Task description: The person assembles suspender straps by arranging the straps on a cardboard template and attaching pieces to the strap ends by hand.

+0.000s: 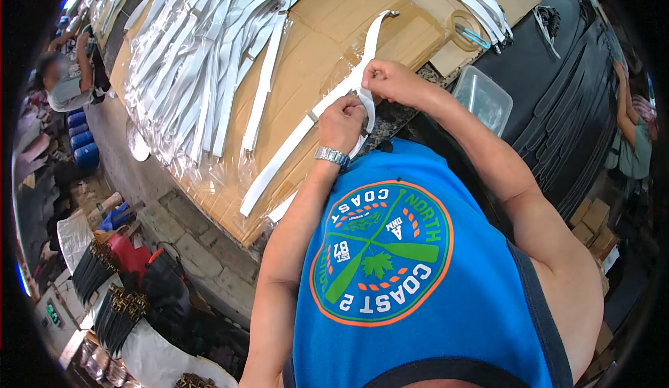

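My left hand (341, 123), with a metal watch on the wrist, is closed in a pinch on a white strap (282, 161) near its crossing point. A metal adjuster sits on this strap, and a small metal end piece shows at its far upper tip. Close beside it, my right hand (390, 81) pinches the same white strap, fingertips together. Part of the strap curls down between the hands towards the table edge. My fingers hide the exact spot they grip.
White straps in clear plastic sleeves (209, 60) pile up on the cardboard-covered table (327, 22). A tape roll (465, 29), a clear plastic box (483, 100) and long black strips (557, 88) lie to the right. Other people (70, 85) are at both sides.
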A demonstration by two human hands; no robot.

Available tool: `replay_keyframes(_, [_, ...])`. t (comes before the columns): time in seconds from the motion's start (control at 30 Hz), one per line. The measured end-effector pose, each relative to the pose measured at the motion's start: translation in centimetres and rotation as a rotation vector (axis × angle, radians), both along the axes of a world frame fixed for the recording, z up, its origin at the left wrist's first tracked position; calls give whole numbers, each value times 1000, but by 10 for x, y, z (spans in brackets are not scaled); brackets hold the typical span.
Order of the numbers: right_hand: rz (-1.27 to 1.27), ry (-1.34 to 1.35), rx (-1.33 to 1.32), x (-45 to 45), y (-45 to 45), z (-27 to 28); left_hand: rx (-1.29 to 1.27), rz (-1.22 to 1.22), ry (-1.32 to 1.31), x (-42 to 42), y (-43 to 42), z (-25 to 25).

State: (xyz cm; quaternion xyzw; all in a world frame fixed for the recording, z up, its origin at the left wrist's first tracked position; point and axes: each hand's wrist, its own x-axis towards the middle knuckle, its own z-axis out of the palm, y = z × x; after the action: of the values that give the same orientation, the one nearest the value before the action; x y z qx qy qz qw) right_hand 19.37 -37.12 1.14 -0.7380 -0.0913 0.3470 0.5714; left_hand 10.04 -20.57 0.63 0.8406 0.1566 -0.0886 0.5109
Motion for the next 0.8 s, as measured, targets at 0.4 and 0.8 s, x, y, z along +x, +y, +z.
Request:
replay_keyframes(0.4, [147, -85, -143, 2, 5, -12, -558, 130, 300, 5, 3, -9])
replay_keyframes(0.8, [32, -362, -279, -7, 5, -21, -717, 114, 518, 18, 4, -1])
